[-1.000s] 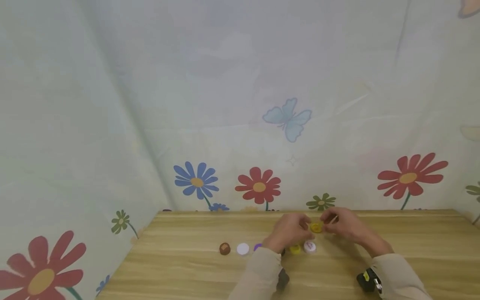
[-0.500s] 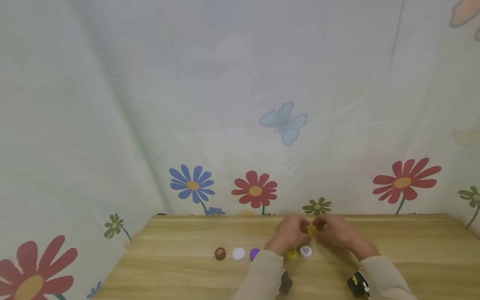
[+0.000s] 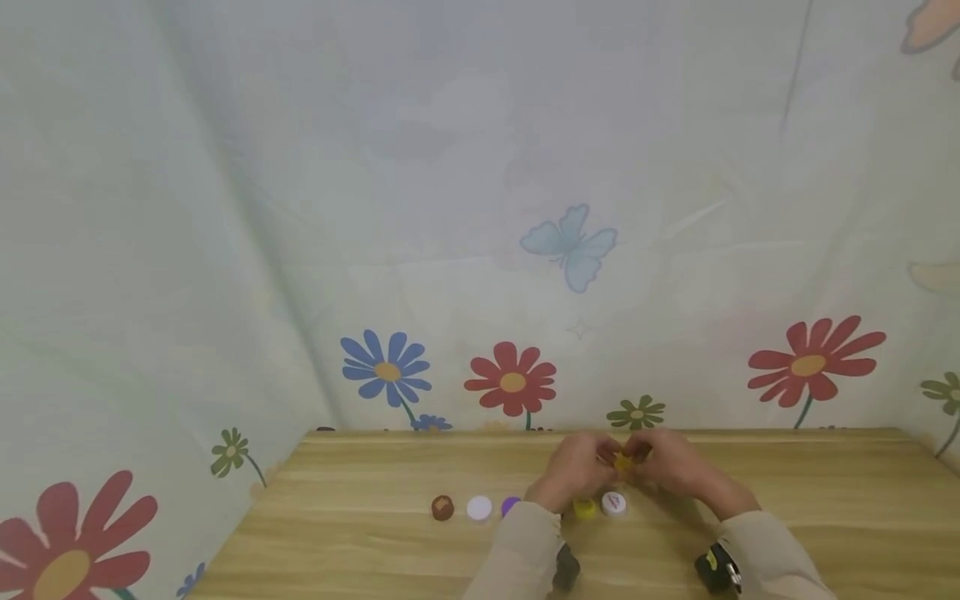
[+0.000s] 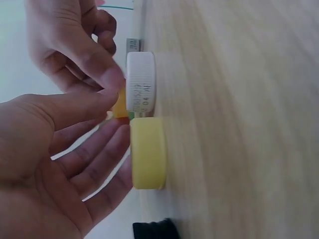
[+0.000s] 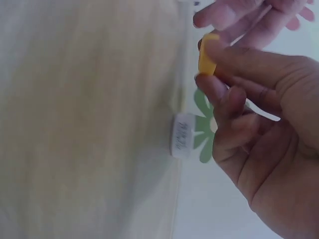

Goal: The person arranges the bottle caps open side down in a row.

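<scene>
Caps in a row on the table (image 3: 825,500)

Both hands (image 3: 581,468) (image 3: 663,467) meet above the row's right end; three more caps (image 3: 478,507) lie left of them.

Both hands meet above the wooden table (image 3: 787,500) — left hand (image 3: 573,471) and right hand (image 3: 671,467) pinching a small yellow cap (image 3: 623,461) between fingertips. Near them lie a row of caps — brown (image 3: 442,507), white (image 3: 479,507), purple (image 3: 510,505), yellow (image 3: 584,507), printed white (image 3: 613,503).
</scene>
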Tool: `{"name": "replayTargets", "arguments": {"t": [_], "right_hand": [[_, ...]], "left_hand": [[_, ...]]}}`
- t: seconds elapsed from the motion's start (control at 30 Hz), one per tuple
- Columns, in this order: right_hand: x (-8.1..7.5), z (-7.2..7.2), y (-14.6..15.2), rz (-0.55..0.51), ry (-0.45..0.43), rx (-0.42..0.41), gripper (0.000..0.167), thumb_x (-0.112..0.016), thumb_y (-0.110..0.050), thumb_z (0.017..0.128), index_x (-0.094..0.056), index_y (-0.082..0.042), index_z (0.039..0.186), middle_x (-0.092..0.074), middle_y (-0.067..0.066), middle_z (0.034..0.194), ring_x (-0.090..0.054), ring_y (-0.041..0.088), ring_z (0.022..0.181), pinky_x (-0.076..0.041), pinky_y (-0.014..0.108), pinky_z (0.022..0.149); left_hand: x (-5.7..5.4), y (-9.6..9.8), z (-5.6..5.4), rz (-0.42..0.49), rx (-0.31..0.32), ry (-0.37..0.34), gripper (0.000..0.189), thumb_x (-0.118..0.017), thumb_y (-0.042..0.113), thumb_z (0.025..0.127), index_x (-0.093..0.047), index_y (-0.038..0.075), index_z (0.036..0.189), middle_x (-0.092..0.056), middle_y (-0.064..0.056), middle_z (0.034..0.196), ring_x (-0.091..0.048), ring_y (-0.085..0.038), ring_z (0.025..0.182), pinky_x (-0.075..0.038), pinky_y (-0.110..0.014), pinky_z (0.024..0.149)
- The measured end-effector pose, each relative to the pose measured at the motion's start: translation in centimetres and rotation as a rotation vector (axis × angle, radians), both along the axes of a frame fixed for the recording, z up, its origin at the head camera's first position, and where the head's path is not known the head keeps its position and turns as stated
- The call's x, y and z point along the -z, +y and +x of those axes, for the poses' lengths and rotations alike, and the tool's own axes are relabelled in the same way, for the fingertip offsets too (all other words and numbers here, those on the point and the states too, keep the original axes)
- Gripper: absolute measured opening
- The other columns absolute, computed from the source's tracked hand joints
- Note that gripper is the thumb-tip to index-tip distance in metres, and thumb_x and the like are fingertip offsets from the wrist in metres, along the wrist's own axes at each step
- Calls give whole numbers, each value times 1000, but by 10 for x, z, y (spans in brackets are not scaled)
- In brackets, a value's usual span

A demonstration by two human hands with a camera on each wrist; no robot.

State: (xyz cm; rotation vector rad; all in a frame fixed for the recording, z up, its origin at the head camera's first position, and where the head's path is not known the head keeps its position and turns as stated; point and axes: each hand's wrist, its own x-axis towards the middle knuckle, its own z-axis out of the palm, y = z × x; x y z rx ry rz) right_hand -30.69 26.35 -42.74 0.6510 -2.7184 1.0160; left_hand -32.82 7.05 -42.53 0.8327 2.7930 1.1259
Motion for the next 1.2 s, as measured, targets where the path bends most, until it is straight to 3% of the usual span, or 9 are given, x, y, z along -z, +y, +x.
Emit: {"name": "replayTargets", "arguments": {"t": [0.2,0.37,0.57,0.9,1.2], "right_hand": [[-8,5,10,-77,-36,-44,12,-79,-7,91,-76,-2,101,-71,0,93,-61,16,85,-51,30,68],[-12,11,13,-132,-99,-86,9,-78,-9,95,-74,-2,98,-70,2,92,-59,16,78,-50,28,62],[-14,15,17,-163,-147,-79,8,-75,-6,96,-73,-1,101,-67,4,91,-58,16,68,-50,27,53],[-20,15,17,-216,-205,-62,17,-69,-9,102,-67,4,113,-71,11,88,-56,17,60,-44,26,46],[-21,16,18,-246,-225,-95,18,-68,-7,101,-64,5,113,-74,11,90,-57,16,59,-43,24,46]], "left_hand": [[0,-3,0,86,-6,22,26,-82,1,85,-81,12,108,-77,7,97,-65,-3,82,-54,-22,75],[2,-2,2,98,-9,48,13,-84,6,89,-83,14,100,-74,12,87,-62,-1,79,-52,-21,73],[2,0,2,101,29,110,5,-84,12,92,-84,13,97,-74,12,84,-61,1,77,-51,-19,72],[2,0,3,137,75,122,28,-83,4,90,-78,14,116,-77,4,93,-67,0,81,-54,-19,75],[1,0,5,115,42,152,27,-87,8,87,-79,16,112,-77,6,89,-64,3,76,-51,-17,71]]}}
